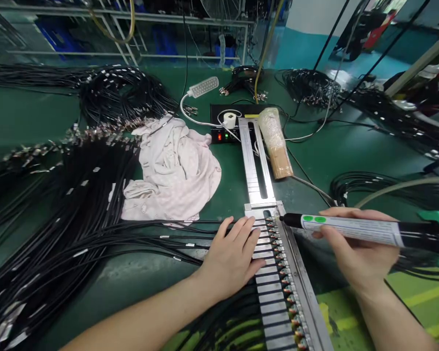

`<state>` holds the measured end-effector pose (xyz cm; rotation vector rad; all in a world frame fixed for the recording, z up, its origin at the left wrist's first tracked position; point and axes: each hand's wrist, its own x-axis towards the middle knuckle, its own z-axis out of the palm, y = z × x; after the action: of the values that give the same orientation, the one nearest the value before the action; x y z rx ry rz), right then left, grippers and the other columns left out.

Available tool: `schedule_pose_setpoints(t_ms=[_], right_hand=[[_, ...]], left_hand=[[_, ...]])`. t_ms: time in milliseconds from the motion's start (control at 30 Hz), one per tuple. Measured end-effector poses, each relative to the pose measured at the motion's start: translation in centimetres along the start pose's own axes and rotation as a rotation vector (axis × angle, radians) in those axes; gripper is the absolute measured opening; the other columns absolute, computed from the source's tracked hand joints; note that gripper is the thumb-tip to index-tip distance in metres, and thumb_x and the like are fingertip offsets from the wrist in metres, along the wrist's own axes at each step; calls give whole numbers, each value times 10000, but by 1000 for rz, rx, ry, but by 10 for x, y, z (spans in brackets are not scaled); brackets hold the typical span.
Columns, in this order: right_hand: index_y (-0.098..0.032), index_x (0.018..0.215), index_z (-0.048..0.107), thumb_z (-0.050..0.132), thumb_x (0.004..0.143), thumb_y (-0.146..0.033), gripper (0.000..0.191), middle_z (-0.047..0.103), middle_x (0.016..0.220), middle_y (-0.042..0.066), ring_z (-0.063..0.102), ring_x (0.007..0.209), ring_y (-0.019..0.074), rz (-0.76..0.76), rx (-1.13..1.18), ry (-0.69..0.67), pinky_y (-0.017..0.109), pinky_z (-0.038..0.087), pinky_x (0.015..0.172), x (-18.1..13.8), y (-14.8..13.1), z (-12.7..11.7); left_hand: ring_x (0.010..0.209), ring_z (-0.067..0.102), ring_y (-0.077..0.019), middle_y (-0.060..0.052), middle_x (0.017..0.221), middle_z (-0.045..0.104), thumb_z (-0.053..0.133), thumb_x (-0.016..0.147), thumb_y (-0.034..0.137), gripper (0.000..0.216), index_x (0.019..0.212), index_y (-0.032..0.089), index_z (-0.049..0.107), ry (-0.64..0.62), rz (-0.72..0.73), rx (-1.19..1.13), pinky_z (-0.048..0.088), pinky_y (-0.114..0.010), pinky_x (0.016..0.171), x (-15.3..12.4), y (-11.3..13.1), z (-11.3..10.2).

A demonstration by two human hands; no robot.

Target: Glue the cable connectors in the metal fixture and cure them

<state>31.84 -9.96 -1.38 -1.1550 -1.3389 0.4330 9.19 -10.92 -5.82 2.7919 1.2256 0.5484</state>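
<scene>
My left hand (231, 256) lies with outstretched fingers over black cables (190, 239) at the left edge of a slotted metal fixture (274, 302). A row of cable ends with small metal connectors (288, 287) sits side by side in the fixture. My right hand (362, 243) is closed around a thick pen-shaped tool (351, 229) with a black tip, a white label and two green ovals. The tool points left, its tip at the upper connectors; I cannot tell whether it touches them. The kind of tool is unclear.
A crumpled pale cloth (179, 165) lies left of the fixture. Behind stand a black box (219, 114) with lit indicators and a gooseneck lamp (204, 87). A taped bundle (276, 141) lies beside the metal rail. Cable heaps (120, 95) cover the left and back.
</scene>
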Motion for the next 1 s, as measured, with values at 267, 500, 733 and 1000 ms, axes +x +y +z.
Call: schedule_pose_setpoints(t_ms=[267, 500, 733, 1000], right_hand=[[-291, 936, 477, 747, 558, -93, 506, 678, 810, 18, 654, 604, 228, 13, 8, -2, 385, 555, 476, 0, -1, 1], [-281, 965, 475, 737, 574, -63, 519, 672, 838, 20, 641, 569, 208, -9, 13, -24, 373, 551, 471, -1, 1, 0], [-283, 966, 477, 737, 569, -53, 527, 673, 825, 10, 638, 572, 205, -23, 21, -33, 367, 553, 461, 1, -1, 3], [-273, 985, 478, 735, 571, -34, 543, 675, 837, 11, 652, 626, 211, -80, 31, -39, 350, 562, 456, 1, 2, 2]], left_hand=[[1220, 446, -279, -134, 1328, 503, 421, 898, 477, 476, 1210, 136, 534, 22, 7, 21, 311, -489, 1024, -1, 0, 2], [1237, 426, -276, -126, 1348, 487, 385, 913, 480, 489, 1223, 127, 522, 9, 1, 25, 287, -492, 1028, -1, 1, 1], [1242, 421, -272, -122, 1348, 488, 369, 920, 475, 483, 1224, 131, 519, 5, 0, 28, 283, -487, 1023, -1, 0, 1], [1243, 414, -266, -118, 1350, 485, 360, 929, 465, 476, 1226, 127, 515, -7, 3, 30, 276, -482, 1017, -1, 0, -1]])
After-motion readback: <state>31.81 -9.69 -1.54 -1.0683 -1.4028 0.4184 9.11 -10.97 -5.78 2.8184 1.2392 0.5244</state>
